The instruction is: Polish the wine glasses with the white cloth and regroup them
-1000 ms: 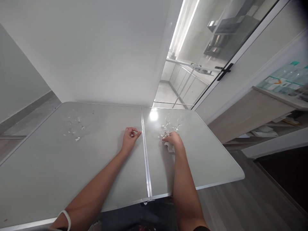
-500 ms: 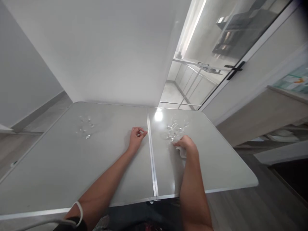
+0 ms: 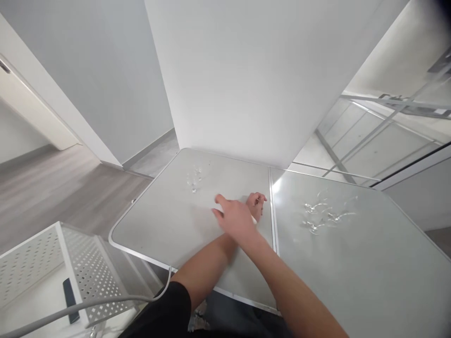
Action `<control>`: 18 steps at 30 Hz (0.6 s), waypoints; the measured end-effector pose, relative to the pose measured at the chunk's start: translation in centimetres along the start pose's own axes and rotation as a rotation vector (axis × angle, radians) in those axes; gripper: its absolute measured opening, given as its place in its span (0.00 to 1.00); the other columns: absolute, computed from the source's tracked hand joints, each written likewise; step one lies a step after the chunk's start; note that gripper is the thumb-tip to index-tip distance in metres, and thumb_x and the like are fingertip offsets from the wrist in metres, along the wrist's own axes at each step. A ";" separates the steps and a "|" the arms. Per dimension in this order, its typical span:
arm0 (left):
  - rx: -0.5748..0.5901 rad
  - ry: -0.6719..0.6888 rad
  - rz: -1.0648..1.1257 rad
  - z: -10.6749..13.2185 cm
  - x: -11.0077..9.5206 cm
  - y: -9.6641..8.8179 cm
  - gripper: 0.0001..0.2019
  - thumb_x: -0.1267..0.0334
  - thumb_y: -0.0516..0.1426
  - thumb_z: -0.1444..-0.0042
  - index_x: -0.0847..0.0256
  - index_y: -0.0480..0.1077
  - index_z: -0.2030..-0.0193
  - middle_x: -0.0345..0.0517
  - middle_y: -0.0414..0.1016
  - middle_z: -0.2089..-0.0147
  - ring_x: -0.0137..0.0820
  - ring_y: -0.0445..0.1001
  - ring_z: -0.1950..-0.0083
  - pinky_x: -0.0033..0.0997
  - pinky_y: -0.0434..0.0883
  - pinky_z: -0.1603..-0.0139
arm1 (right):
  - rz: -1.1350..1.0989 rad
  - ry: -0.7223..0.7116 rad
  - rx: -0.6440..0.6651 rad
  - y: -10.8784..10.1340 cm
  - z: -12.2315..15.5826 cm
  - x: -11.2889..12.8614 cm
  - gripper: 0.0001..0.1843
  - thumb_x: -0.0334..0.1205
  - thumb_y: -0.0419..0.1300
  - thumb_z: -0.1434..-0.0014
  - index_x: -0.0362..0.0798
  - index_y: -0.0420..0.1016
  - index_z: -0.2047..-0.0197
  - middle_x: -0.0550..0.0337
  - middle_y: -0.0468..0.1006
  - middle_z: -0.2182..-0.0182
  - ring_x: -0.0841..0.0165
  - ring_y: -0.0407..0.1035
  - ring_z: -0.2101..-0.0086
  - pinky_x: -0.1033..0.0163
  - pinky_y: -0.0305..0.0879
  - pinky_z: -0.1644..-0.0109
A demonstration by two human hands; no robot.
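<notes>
My right hand (image 3: 235, 219) reaches across my left forearm, slightly smeared by motion. Its thumb and forefinger point left and stand apart; the other fingers are hidden. A bit of white tissue or cloth (image 3: 254, 219) shows at its far edge, apparently held in the hidden fingers. Just beyond, my left hand (image 3: 257, 203) rests low over the table beside the metal seam, fingers curled inward. Whatever lies in them is too small to make out. A loose group of small clear pieces (image 3: 194, 190) lies left of the hands. More clear, curved pieces (image 3: 313, 228) are spread on the right half.
The pale table (image 3: 169, 225) has a metal edge and a metal seam (image 3: 273, 211) across it. A white wall (image 3: 246, 94) stands behind. At lower left is a white perforated rack (image 3: 88, 263). A white cable (image 3: 116, 299) runs to my left arm.
My right hand has left the clear pieces on the right and crossed over my left forearm. The view has turned left, bringing the perforated rack into sight. My left hand stays near the seam.
</notes>
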State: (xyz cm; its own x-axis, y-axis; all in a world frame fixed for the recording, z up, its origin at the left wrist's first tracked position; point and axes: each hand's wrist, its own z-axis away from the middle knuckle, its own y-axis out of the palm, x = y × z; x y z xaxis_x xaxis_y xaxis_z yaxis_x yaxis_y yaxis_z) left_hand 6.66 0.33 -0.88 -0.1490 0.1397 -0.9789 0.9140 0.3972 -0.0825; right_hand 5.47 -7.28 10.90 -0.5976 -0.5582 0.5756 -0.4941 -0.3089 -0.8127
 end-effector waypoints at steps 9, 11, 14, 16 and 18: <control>0.091 -0.112 0.343 -0.3 0.1 -0.2 0.22 0.40 0.53 0.38 0.58 0.69 0.67 0.38 0.62 0.73 0.23 0.59 0.80 0.28 0.61 0.76 | -0.715 -0.296 -0.150 7.1 -13.2 2.4 0.17 0.32 0.72 0.53 0.56 0.66 0.75 0.67 0.47 0.83 0.61 0.69 0.68 0.55 0.64 0.53; 0.089 -0.107 0.353 -0.2 0.0 -0.4 0.22 0.40 0.53 0.38 0.58 0.69 0.67 0.37 0.61 0.75 0.24 0.60 0.79 0.28 0.61 0.76 | -0.685 -0.263 -0.125 7.2 -13.3 2.5 0.23 0.34 0.71 0.52 0.54 0.58 0.80 0.65 0.47 0.83 0.59 0.70 0.64 0.52 0.65 0.50; 0.089 -0.106 0.376 -0.1 -0.4 -0.6 0.20 0.42 0.54 0.37 0.58 0.70 0.67 0.35 0.60 0.78 0.24 0.59 0.80 0.27 0.60 0.76 | -0.618 -0.225 -0.135 5.4 -10.9 2.4 0.21 0.39 0.68 0.46 0.54 0.59 0.80 0.64 0.50 0.84 0.59 0.71 0.66 0.52 0.65 0.52; 0.074 -0.160 0.429 -0.3 -0.8 -0.8 0.17 0.47 0.56 0.38 0.58 0.71 0.68 0.35 0.61 0.78 0.24 0.59 0.80 0.25 0.61 0.77 | -0.526 -0.175 -0.139 2.8 -8.0 1.6 0.13 0.45 0.64 0.40 0.55 0.68 0.74 0.63 0.62 0.82 0.61 0.71 0.69 0.55 0.65 0.56; 0.048 -0.257 0.492 -0.6 -1.3 -0.9 0.15 0.52 0.56 0.37 0.59 0.72 0.70 0.38 0.64 0.77 0.26 0.62 0.79 0.25 0.62 0.79 | -0.525 -0.139 -0.165 -0.2 -5.2 -0.1 0.11 0.52 0.60 0.36 0.55 0.74 0.65 0.62 0.75 0.74 0.63 0.71 0.69 0.57 0.66 0.58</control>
State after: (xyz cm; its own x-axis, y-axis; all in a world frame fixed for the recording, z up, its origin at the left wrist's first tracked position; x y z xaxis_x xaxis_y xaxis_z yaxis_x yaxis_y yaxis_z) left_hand 5.80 0.36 0.56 0.3909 0.0700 -0.9178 0.8696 0.2987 0.3931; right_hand 2.41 -3.17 11.47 -0.1620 -0.4622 0.8718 -0.8015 -0.4538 -0.3895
